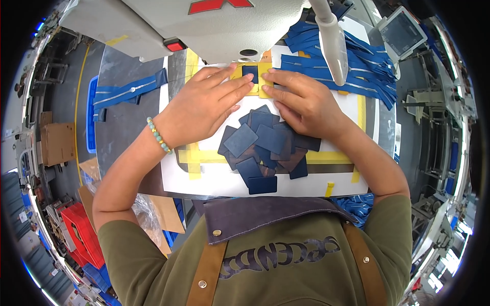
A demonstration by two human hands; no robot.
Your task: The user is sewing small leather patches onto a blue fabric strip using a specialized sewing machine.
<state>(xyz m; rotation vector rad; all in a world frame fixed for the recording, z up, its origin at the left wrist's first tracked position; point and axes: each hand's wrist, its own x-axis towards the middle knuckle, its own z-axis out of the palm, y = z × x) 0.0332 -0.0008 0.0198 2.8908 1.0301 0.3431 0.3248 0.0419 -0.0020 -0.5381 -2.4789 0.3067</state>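
Here, left hand (201,102) loosely spread at navy rectangle (249,71) (smooth-looking); right hand (308,99), fingers parted, touching flat yellow strip (264,80).

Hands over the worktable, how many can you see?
2: the left hand, its fingertips at the small dark blue piece, and the right hand, fingertips on the yellow strip. No others show.

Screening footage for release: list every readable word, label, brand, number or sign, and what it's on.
Olive shirt: large dark lettering, not copied here.
White machine: red emblem, cut by the frame; not copied.
Orange patch: small marks, partly hidden, unclear.
Screen: too small to read.
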